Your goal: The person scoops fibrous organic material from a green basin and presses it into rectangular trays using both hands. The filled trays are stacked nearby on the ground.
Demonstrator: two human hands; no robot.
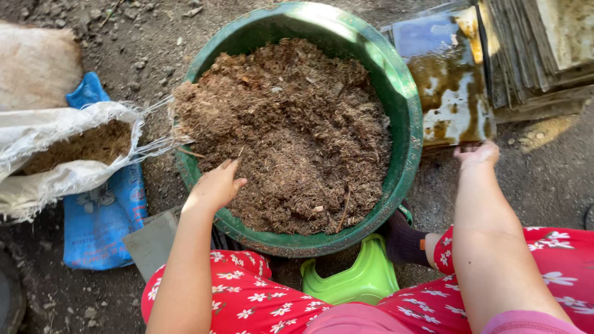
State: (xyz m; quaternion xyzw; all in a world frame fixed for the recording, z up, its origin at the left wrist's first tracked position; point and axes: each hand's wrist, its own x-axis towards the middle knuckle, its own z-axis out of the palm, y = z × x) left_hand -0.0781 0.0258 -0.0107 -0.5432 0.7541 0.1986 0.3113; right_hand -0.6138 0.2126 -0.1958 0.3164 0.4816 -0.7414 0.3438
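The round green plastic basin sits on bare, stony dirt ground outdoors, heaped with brown fibrous mulch (coarse, like shredded husk). Being round, it has no clear long axis; its mouth faces straight up.

The left hand rests on the mulch at the basin's near-left rim, fingers loosely spread and flat, gripping nothing.

The right hand reaches far and right of the basin, forearm extended; it touches the near edge of a wet, rust-stained flat sheet, though whether the fingers clasp it is hidden.

A white woven sack of similar brown material lies open to the left, and a lime-green plastic stool stands nearest.
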